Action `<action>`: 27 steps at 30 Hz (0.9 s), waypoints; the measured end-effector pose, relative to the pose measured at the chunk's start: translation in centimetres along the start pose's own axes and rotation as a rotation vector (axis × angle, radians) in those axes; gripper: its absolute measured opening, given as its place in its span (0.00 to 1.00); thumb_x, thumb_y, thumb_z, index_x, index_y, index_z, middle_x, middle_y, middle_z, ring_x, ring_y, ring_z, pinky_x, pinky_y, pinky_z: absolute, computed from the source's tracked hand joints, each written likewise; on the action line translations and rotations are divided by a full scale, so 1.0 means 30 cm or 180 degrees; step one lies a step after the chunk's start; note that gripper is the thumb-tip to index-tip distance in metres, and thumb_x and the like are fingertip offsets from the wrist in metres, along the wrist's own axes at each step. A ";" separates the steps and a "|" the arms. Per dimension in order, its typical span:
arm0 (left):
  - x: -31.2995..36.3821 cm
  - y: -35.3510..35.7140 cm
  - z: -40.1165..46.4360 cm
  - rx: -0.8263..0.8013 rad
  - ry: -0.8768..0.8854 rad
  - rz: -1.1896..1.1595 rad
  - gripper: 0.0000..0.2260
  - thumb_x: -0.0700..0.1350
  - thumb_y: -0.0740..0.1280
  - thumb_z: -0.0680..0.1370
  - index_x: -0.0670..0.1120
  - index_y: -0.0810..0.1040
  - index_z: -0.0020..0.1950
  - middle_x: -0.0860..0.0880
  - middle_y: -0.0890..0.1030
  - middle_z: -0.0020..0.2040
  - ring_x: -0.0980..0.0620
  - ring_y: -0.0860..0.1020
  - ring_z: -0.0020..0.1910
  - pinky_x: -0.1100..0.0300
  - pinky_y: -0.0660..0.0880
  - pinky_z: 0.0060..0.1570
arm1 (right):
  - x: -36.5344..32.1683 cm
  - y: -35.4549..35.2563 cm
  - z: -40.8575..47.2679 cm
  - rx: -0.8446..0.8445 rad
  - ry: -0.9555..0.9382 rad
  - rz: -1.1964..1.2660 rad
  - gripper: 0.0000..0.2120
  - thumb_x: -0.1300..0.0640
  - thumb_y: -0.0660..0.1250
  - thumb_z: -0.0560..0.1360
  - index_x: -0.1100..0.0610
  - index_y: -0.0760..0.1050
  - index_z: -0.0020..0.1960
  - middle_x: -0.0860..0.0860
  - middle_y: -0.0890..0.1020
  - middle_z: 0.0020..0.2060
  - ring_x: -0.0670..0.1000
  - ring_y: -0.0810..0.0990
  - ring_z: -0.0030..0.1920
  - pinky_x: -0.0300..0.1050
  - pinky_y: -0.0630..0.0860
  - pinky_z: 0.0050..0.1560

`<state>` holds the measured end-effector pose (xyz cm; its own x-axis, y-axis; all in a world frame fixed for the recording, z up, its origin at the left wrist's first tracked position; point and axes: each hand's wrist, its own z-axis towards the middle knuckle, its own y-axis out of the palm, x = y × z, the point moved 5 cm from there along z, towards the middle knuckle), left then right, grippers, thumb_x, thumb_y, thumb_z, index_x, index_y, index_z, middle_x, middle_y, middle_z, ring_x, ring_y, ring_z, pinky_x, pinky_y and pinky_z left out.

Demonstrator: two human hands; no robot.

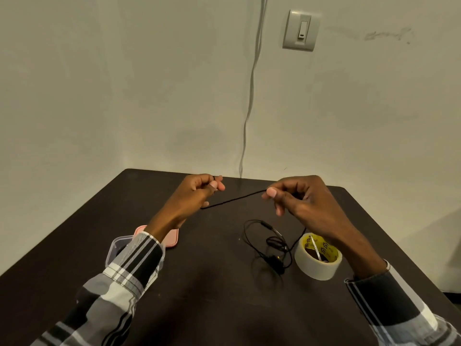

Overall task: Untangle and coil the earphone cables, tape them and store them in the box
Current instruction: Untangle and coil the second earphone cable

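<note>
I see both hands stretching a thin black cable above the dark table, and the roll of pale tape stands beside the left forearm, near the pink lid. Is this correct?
One detail is wrong. In the head view the roll of pale tape stands beside the right forearm, far from the pink lid, which lies by the left forearm. The rest holds: the left hand and right hand stretch the thin black cable above the dark table.

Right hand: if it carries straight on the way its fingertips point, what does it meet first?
The right hand points left along the taut thin black earphone cable it pinches, so it would probably meet the left hand gripping the other end first; depth is unclear.
</note>
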<state>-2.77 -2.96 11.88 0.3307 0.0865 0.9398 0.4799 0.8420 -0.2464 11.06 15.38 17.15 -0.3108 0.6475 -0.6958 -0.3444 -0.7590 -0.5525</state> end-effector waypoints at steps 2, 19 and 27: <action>0.004 0.013 -0.010 -0.0296 -0.0034 0.0083 0.10 0.42 0.60 0.83 0.47 0.80 0.46 0.49 0.76 0.69 0.56 0.70 0.70 0.57 0.74 0.50 | -0.005 -0.021 0.014 0.0134 -0.0015 0.0010 0.09 0.52 0.67 0.78 0.52 0.84 0.45 0.49 0.82 0.28 0.56 0.81 0.34 0.55 0.78 0.43; 0.102 0.134 -0.125 -0.2120 0.0307 -0.1136 0.07 0.44 0.65 0.79 0.44 0.82 0.49 0.42 0.73 0.72 0.41 0.72 0.70 0.42 0.73 0.63 | 0.032 -0.011 0.198 0.0407 -0.0291 -0.0132 0.08 0.52 0.71 0.76 0.55 0.83 0.42 0.49 0.84 0.29 0.56 0.80 0.32 0.50 0.74 0.37; 0.180 0.066 -0.091 -0.1783 0.0822 -0.2336 0.07 0.45 0.69 0.77 0.41 0.81 0.48 0.36 0.67 0.74 0.34 0.67 0.72 0.32 0.71 0.62 | 0.179 0.180 0.121 -0.0537 0.0323 0.0805 0.06 0.60 0.69 0.78 0.61 0.84 0.47 0.54 0.81 0.30 0.45 0.76 0.29 0.37 0.73 0.34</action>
<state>2.18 -2.27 15.81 -0.0702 -0.5378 0.8401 0.9355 0.2568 0.2426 4.31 15.00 12.10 -0.2749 0.4332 -0.8583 -0.1132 -0.9011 -0.4185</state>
